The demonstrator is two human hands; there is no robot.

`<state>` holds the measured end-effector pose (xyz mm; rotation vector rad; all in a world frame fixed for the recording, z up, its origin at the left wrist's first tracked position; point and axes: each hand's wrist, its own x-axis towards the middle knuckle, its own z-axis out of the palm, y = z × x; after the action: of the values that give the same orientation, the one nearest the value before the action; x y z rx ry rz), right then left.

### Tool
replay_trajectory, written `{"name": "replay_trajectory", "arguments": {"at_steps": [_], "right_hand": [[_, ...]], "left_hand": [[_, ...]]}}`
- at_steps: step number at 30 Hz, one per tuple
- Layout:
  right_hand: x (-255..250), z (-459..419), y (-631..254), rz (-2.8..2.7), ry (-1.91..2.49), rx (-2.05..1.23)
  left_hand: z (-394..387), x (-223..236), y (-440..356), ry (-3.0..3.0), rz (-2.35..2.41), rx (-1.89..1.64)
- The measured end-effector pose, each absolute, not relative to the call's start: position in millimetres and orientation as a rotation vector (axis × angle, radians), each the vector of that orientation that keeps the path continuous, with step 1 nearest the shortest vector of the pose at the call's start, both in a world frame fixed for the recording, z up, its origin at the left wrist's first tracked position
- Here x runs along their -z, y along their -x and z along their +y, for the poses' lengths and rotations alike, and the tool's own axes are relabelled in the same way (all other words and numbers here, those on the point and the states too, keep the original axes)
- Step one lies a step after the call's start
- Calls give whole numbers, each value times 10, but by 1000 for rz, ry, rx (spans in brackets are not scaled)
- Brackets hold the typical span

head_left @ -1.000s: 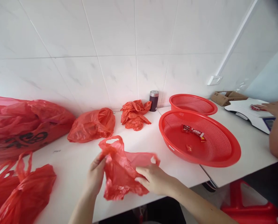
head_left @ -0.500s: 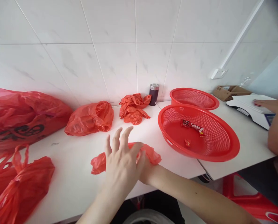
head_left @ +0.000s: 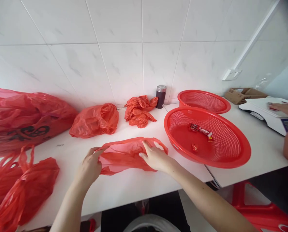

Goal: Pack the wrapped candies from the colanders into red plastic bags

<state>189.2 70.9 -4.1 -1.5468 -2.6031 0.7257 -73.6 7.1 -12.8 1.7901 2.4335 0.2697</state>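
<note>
A thin red plastic bag (head_left: 124,154) lies spread flat on the white table (head_left: 124,190) in front of me. My left hand (head_left: 89,167) pinches its left edge with closed fingers. My right hand (head_left: 155,158) rests on the bag's right part near a handle loop, fingers bent and pressing on the plastic. Just to the right stands a big red mesh basket (head_left: 235,154) with a few small red candy packets (head_left: 202,130) in it.
A second red basket (head_left: 204,100) and a dark cup (head_left: 160,96) stand by the tiled wall. Crumpled red bags (head_left: 139,111), a filled bag (head_left: 95,120) and large full bags (head_left: 25,116) lie left. Another person's hand (head_left: 285,108) rests on a white scale (head_left: 262,109) at the right.
The bag went from held up and bunched to lying stretched flat on the table. My left hand swept over it, then moved to its left edge.
</note>
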Motion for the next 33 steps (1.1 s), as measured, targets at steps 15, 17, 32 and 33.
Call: {"name": "replay_trajectory", "arguments": {"at_steps": [15, 17, 32, 33], "right_hand": [[82, 1186, -1589, -2962, 1589, -779], [48, 1201, -1562, -2977, 1674, -813], [52, 1086, -1578, -3038, 1653, -788], [32, 1095, -1614, -3037, 1595, -820]], "left_hand": [[-93, 102, 509, -1224, 1791, -1028], [-128, 98, 410, -1114, 1831, -1190], [-93, 60, 235, -14, 1016, -1437], [-84, 50, 263, -8, 1004, -1425]]}}
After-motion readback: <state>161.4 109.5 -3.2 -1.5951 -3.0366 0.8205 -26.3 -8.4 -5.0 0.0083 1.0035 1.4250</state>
